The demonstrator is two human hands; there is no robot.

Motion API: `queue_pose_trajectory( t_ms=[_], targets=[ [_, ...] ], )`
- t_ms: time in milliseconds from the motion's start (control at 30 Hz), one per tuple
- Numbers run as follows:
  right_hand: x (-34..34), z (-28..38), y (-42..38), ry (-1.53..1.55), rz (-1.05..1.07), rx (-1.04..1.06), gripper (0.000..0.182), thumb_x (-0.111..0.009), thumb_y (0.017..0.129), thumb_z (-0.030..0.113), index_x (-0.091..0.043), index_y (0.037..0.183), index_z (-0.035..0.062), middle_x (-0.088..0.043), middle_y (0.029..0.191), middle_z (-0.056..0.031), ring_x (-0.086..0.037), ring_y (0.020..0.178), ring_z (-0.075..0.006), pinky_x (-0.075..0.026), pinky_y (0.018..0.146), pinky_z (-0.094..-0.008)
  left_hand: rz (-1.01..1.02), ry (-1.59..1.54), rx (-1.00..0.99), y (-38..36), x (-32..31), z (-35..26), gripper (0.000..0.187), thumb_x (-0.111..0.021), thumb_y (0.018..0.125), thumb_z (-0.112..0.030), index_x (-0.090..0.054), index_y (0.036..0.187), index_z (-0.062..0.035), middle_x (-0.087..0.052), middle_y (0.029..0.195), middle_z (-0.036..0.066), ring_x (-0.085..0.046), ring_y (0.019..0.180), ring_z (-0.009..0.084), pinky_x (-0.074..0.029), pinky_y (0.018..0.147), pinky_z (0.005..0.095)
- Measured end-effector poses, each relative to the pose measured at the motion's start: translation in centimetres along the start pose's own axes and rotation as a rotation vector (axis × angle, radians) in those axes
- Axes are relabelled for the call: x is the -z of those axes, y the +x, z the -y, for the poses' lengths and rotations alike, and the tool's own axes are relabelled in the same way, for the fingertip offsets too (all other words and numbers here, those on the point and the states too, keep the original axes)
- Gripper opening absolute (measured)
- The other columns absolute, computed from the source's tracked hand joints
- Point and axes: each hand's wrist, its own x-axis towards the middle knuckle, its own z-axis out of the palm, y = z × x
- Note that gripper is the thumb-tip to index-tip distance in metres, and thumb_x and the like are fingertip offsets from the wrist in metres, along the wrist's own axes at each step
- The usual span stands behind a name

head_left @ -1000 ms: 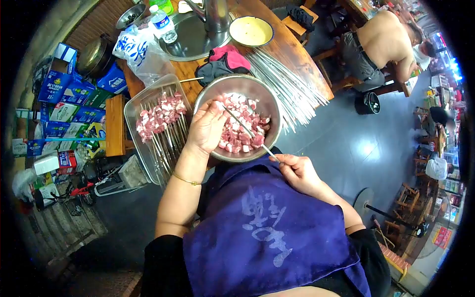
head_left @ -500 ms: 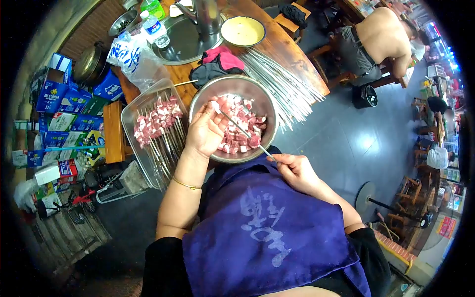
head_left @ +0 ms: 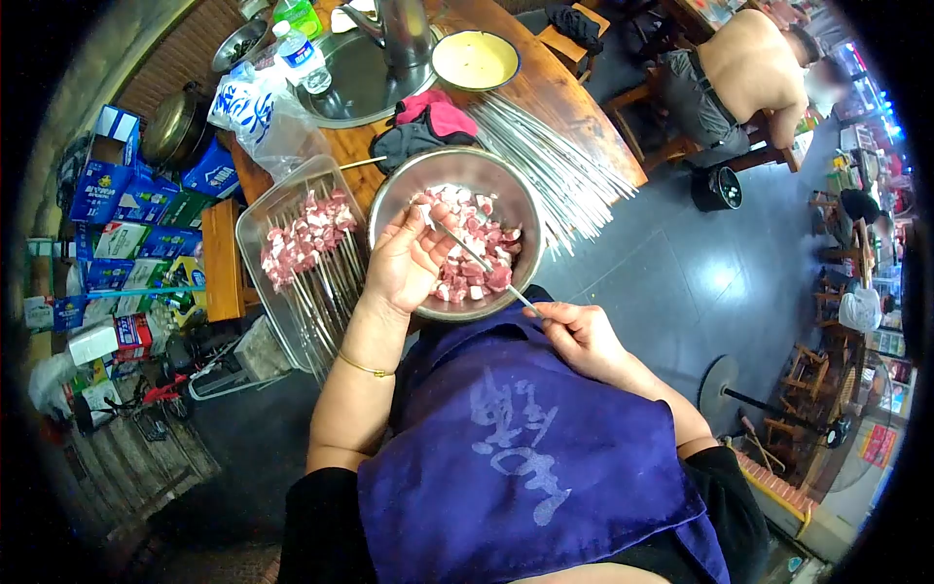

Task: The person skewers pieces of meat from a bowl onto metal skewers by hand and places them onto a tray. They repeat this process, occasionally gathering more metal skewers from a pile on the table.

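Note:
A metal bowl [head_left: 528, 200] of raw meat cubes [head_left: 474, 265] stands at the table edge before me. My right hand [head_left: 576, 336] grips a metal skewer [head_left: 523, 301] near its lower end, and one meat cube sits partway along it. Over the bowl's left side, my left hand [head_left: 407, 255] pinches a pale piece of meat [head_left: 424, 211] at the skewer's upper tip. Left of the bowl, a clear plastic tray [head_left: 255, 243] holds several loaded skewers [head_left: 309, 238]. Many bare skewers [head_left: 555, 161] lie fanned out to the bowl's upper right.
Behind the bowl are red and grey gloves [head_left: 428, 127], a yellow-filled dish [head_left: 477, 60], a metal kettle [head_left: 404, 34] on a round tray, a water bottle [head_left: 304, 60] and a plastic bag [head_left: 268, 127]. A seated person [head_left: 754, 68] is at the upper right, near a black bucket [head_left: 718, 188].
Both hands and the skewer stay almost in place. The seated person's head and arm have shifted slightly.

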Motion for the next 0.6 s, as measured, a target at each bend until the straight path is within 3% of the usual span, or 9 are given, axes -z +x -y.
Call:
queue_pose_trajectory(
  t_ms=[433, 533, 600],
  targets=[
    [0.5, 0.5, 0.0, -0.075, 0.010, 0.020, 0.026, -0.051, 0.088, -0.001, -0.065, 0.110, -0.0011, -0.071, 0.092, -0.0150, -0.066, 0.079, -0.0144, -0.052, 0.075, -0.0264, 0.143, 0.172, -0.051, -0.6, -0.8, -1.5, 0.022, -0.057, 0.095, -0.018, -0.059, 0.112, -0.0041, -0.067, 0.103, 0.011, -0.066, 0.096, 0.0226, -0.055, 0.085, 0.0363],
    [0.6, 0.4, -0.2, -0.067, 0.026, -0.031, 0.030, -0.052, 0.084, 0.001, -0.065, 0.112, 0.0034, -0.068, 0.096, -0.0187, -0.069, 0.084, -0.0273, -0.054, 0.077, -0.0324, 0.122, 0.263, -0.021, -0.7, -0.8, -1.8, 0.020, -0.056, 0.095, -0.016, -0.060, 0.110, -0.0032, -0.068, 0.100, 0.012, -0.067, 0.094, 0.0223, -0.056, 0.084, 0.0364],
    [0.6, 0.4, -0.3, -0.079, 0.022, -0.015, 0.030, -0.053, 0.084, 0.000, -0.065, 0.112, 0.0030, -0.068, 0.096, -0.0183, -0.069, 0.085, -0.0267, -0.054, 0.077, -0.0320, 0.072, 0.377, 0.006, -0.7, -0.9, -2.2, 0.019, -0.056, 0.095, -0.015, -0.061, 0.109, -0.0029, -0.068, 0.098, 0.012, -0.067, 0.092, 0.0223, -0.057, 0.082, 0.0363]
  ],
)
